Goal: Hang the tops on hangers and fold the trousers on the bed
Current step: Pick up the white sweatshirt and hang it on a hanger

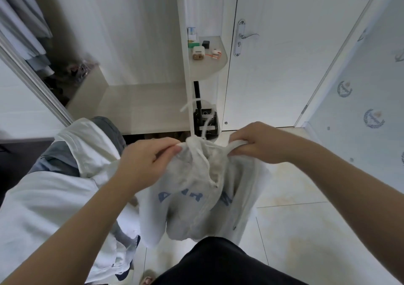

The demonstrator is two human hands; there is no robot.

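A white top [192,201] with blue lettering is held up at chest height in front of an open wardrobe [140,44], its neck uppermost and its long axis hanging straight down from the fingers toward the floor. What appears to be the hook of a pale hanger [185,107] (blurred, and partly lost against the wardrobe's white panel) rises from the neck opening, between the two hands and pointing away from the person. The left hand [144,164] lies slightly nearer the hook; its thumb and fingers [172,148] are closed in a pinch on the fabric at the left side of the neck. The right hand [260,145] is curled round the bunched right shoulder, from which a white strip, either hanger arm or collar edge, emerges. The shoulders are judged not yet seated squarely. A pile of other clothes [72,153] is seen lying to the left.
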